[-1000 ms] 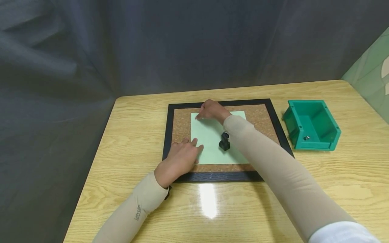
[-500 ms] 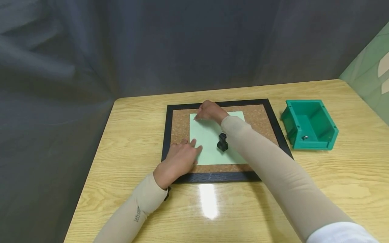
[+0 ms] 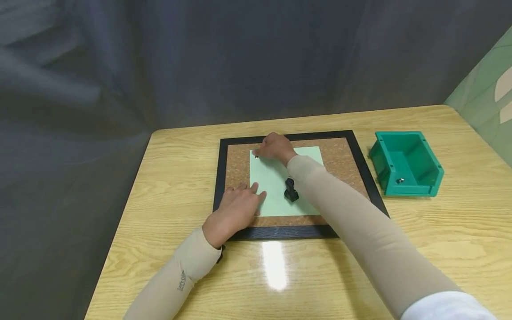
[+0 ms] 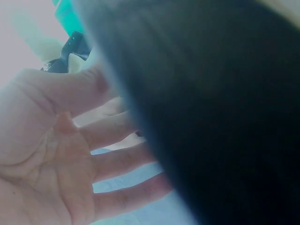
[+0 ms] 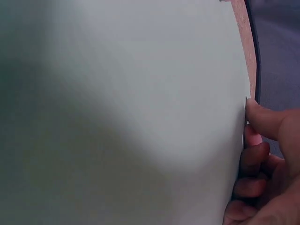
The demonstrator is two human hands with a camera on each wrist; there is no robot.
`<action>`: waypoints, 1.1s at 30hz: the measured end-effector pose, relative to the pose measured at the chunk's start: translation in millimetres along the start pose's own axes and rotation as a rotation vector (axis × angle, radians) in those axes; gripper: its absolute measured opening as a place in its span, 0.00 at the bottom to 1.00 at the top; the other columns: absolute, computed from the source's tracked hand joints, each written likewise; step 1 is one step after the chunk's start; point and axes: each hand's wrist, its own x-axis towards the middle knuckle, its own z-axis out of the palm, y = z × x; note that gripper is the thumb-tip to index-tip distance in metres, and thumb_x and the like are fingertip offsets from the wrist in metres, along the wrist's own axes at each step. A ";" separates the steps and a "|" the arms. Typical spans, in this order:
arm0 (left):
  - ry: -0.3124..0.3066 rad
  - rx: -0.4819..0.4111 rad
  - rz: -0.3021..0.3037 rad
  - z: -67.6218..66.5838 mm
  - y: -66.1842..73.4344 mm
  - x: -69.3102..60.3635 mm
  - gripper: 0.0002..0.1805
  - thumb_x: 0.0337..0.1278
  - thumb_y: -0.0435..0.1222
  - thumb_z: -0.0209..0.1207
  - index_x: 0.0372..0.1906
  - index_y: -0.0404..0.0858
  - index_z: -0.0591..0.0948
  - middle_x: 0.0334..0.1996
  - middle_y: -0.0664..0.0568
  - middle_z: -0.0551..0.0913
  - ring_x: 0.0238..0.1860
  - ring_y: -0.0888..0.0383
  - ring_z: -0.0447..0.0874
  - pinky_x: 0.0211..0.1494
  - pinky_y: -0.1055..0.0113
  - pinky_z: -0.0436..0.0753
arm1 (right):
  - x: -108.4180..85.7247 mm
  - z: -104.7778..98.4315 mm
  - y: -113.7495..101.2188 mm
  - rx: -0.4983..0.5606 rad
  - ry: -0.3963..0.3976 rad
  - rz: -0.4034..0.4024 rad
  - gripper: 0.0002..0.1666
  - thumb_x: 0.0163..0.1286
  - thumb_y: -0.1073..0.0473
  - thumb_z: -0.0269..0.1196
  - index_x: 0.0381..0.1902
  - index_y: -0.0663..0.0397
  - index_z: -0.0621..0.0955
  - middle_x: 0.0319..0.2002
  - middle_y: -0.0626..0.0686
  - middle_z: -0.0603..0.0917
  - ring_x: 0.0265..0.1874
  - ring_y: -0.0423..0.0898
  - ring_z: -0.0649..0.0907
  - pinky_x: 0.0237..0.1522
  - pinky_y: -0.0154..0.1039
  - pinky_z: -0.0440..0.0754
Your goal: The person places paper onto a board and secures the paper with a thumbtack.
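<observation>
A pale green sheet of paper (image 3: 276,186) lies on a cork board (image 3: 340,155) with a black frame. My right hand (image 3: 276,146) is at the sheet's upper left corner, its fingers curled around a small shiny pin (image 3: 256,157). In the right wrist view the thumb (image 5: 265,119) touches the sheet's edge beside the bent fingers; the pin itself is barely visible there. My left hand (image 3: 240,206) rests with spread fingers on the lower left of the sheet and the cork. A dark blurred shape hides its fingertips in the left wrist view.
To the board's right stands a green open-front bin (image 3: 434,182) with a small shiny item (image 3: 400,180) inside. A black wrist camera (image 3: 290,191) hangs under the right wrist over the paper. Behind the wooden table (image 3: 180,178) hangs a dark cloth (image 3: 256,62).
My right hand has shifted slightly left at the corner, its fingertips now reaching just past the pin. The left hand stays in place on the sheet.
</observation>
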 end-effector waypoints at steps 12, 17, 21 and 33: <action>-0.014 -0.027 0.033 -1.4 0.3 -2.3 0.30 0.71 0.49 0.56 0.75 0.51 0.67 0.77 0.48 0.62 0.76 0.43 0.61 0.62 0.43 0.77 | -7.5 -7.2 -0.1 0.018 0.014 0.006 0.22 0.70 0.41 0.62 0.25 0.50 0.75 0.28 0.49 0.73 0.29 0.47 0.72 0.35 0.41 0.70; -0.011 -0.056 0.043 -0.8 4.3 -1.1 0.33 0.70 0.54 0.54 0.75 0.49 0.66 0.77 0.45 0.60 0.77 0.41 0.59 0.65 0.42 0.74 | -21.2 -26.0 20.2 0.018 -0.228 -0.153 0.20 0.75 0.38 0.54 0.40 0.48 0.80 0.45 0.48 0.79 0.41 0.46 0.76 0.47 0.44 0.73; -0.017 -0.074 0.059 -1.2 8.2 2.0 0.36 0.71 0.59 0.48 0.76 0.48 0.64 0.78 0.44 0.58 0.78 0.39 0.55 0.69 0.42 0.70 | -63.8 -38.1 43.6 -0.082 -0.330 -0.295 0.21 0.77 0.42 0.53 0.54 0.48 0.80 0.56 0.52 0.81 0.55 0.49 0.79 0.59 0.51 0.75; -0.050 -0.169 0.042 6.6 -4.3 -15.8 0.50 0.58 0.66 0.56 0.79 0.48 0.56 0.81 0.43 0.46 0.80 0.35 0.42 0.71 0.37 0.65 | -199.1 -16.2 94.5 -0.488 -0.257 -0.651 0.44 0.65 0.48 0.69 0.75 0.46 0.64 0.75 0.56 0.63 0.74 0.61 0.64 0.66 0.66 0.67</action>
